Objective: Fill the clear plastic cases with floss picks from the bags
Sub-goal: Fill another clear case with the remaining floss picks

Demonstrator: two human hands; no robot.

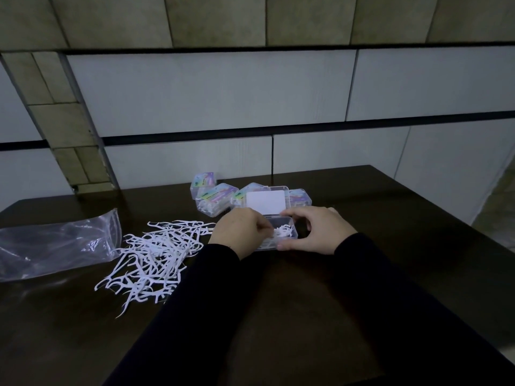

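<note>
While right hand steadied the open case, left-hand grip pinched picks into it. Beyond the grip, filled cases; left of it, loose pile remained beside the bag.

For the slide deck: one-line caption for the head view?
Left hand drops white floss picks into an open clear plastic case steadied by the right hand; loose picks beside it.

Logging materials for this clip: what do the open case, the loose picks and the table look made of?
Open case: clear hard plastic, since the picks show through its walls. Floss picks: white moulded plastic, matte. Table: dark brown and glossy, probably varnished wood or laminate.
</note>
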